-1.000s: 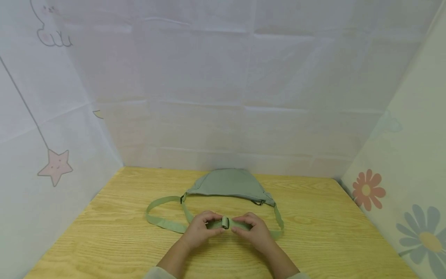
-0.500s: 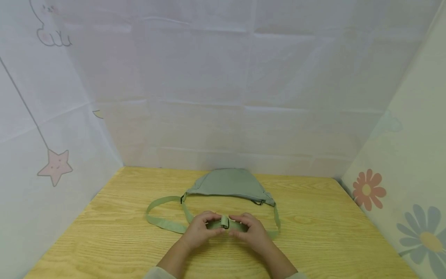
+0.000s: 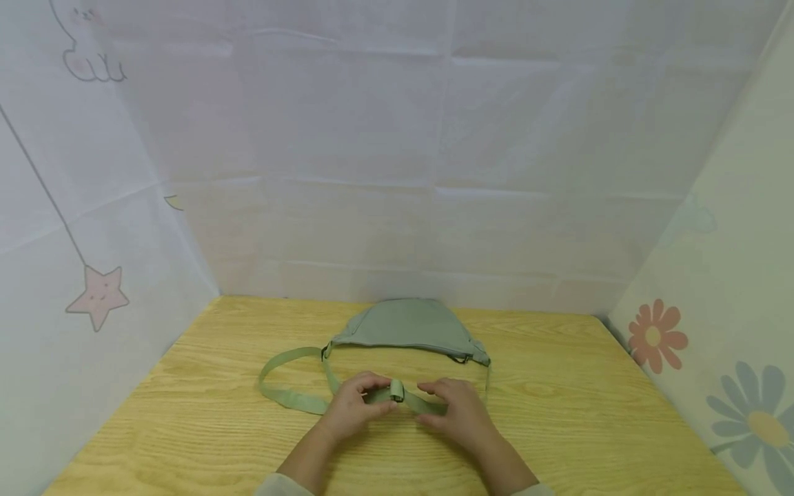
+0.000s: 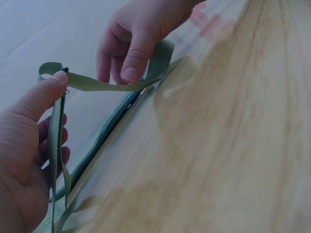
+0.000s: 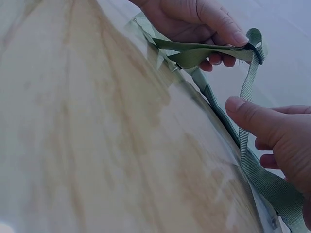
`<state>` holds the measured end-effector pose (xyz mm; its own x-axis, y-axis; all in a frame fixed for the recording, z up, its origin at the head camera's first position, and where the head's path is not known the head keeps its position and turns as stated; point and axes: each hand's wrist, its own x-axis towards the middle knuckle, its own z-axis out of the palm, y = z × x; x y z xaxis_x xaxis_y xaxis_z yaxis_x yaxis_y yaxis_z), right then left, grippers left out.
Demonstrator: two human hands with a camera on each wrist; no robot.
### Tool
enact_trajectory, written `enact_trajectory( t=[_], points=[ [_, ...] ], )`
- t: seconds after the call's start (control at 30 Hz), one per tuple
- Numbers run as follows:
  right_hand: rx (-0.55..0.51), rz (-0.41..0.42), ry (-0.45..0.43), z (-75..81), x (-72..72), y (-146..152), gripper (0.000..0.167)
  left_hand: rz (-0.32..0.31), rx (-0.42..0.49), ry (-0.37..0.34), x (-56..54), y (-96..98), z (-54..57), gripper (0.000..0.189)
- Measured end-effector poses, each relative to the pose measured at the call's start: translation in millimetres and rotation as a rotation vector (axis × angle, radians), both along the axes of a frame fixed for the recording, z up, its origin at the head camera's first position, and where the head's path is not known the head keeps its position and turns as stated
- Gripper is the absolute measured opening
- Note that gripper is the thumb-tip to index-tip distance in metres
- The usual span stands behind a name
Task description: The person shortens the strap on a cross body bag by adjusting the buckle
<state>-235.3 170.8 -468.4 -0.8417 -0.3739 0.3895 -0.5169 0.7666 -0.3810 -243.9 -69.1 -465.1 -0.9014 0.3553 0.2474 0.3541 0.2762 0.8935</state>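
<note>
Fingers of my left hand (image 3: 351, 408) pinched strap (image 3: 426, 404) beside slider (image 3: 397, 390), likely steadying it; right hand (image 3: 461, 412) stood spread around strap, grip I couldn't tell. Strap hung above table (image 3: 186, 427), bag (image 3: 406, 325) beyond.

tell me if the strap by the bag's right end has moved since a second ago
Yes, to the left: in the head view, the strap at the right end of the bag no longer bows out toward the printed red flower.
</note>
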Motion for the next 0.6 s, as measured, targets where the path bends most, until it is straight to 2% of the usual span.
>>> enact_trajectory(
  t=[0.13, 0.3, 0.6],
  points=[
    [0.022, 0.001, -0.035, -0.9, -1.1, 1.1, 0.053, 0.001, 0.021, 0.001, 0.1, -0.9, -0.3, 0.033],
    [0.058, -0.005, -0.031, -1.4, -1.5, -0.3, 0.051, 0.0, 0.033, 0.001, 0.1, -1.2, -0.6, 0.033],
    [0.099, 0.001, -0.032, -1.2, 0.6, -1.0, 0.037, 0.004, 0.035, -0.005, -0.4, -2.9, -0.9, 0.033]
  ],
)
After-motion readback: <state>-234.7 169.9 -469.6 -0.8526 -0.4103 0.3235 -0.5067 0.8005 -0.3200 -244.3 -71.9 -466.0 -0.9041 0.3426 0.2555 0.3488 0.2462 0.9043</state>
